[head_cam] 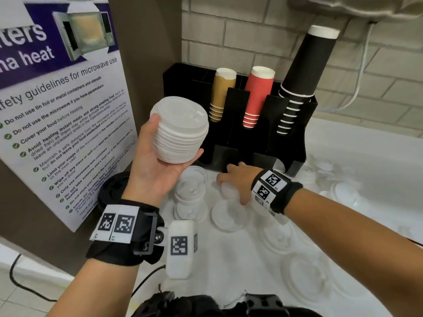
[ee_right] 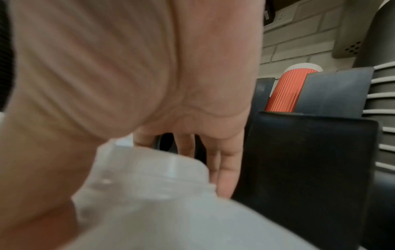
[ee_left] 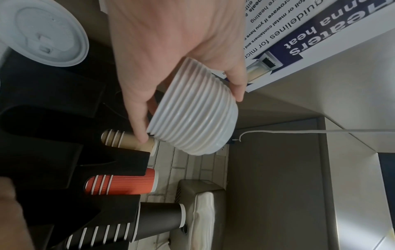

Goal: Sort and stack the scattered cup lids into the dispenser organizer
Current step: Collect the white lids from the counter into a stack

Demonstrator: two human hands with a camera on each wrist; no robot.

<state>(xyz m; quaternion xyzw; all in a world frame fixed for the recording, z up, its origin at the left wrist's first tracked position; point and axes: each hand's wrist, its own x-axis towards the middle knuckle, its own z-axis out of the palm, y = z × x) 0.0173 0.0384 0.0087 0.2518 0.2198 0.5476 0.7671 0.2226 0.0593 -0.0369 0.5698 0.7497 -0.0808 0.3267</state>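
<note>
While lids lie scattered: sorting is unfinished.
Left hand [head_cam: 158, 161]: stack of white lids [head_cam: 180, 131] is gripped, axis tilted.
Right hand [head_cam: 235, 179]: nearer the organizer [head_cam: 295, 143]; a counter lid [head_cam: 229, 191] is covered, grasp unclear.

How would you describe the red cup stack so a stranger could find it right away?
Find the black organizer against the brick wall. Three cup stacks stand in it, and the red cup stack is the middle one, ribbed, between a tan stack and a taller black stack.

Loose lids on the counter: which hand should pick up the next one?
Right. The right hand is already down on a loose lid by the organizer; the left hand is raised, holding the lid stack.
</note>
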